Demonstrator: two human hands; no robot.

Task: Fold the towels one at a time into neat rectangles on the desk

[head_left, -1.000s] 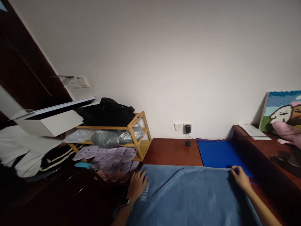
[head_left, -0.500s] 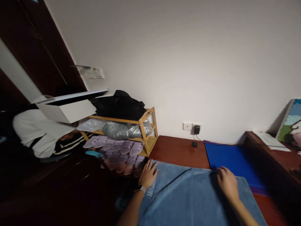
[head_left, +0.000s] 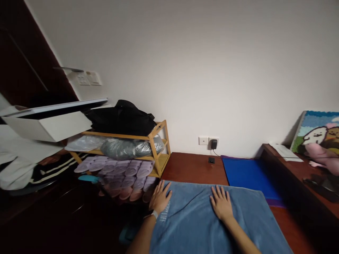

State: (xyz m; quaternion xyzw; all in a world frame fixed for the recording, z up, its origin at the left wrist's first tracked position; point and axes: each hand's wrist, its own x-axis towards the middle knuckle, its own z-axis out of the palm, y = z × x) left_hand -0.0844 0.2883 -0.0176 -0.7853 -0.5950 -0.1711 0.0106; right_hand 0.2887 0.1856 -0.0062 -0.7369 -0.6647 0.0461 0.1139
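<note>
A blue towel (head_left: 193, 222) with pale lettering at its left side lies spread over a reddish-brown wooden surface (head_left: 193, 167). My left hand (head_left: 160, 197) rests flat on the towel's far left corner, fingers apart. Nearer the middle of the far edge, my right hand (head_left: 221, 203) presses flat on the cloth, its fingers also spread. A shallow crease runs slantwise across the towel between the two hands. Neither hand grips anything.
Left of the towel stands a wooden rack (head_left: 159, 151) with purple slippers (head_left: 132, 168), plastic-wrapped bundles and a black bag (head_left: 122, 118). A blue mat (head_left: 246, 176) lies to the right, beside a raised ledge. A plugged-in adapter (head_left: 213, 144) is on the wall. A person's sleeve (head_left: 16, 169) shows at left.
My right hand has moved left along the towel, from near its far right part to the middle, and now lies flat. My left hand stays on its corner. The view has turned slightly right.
</note>
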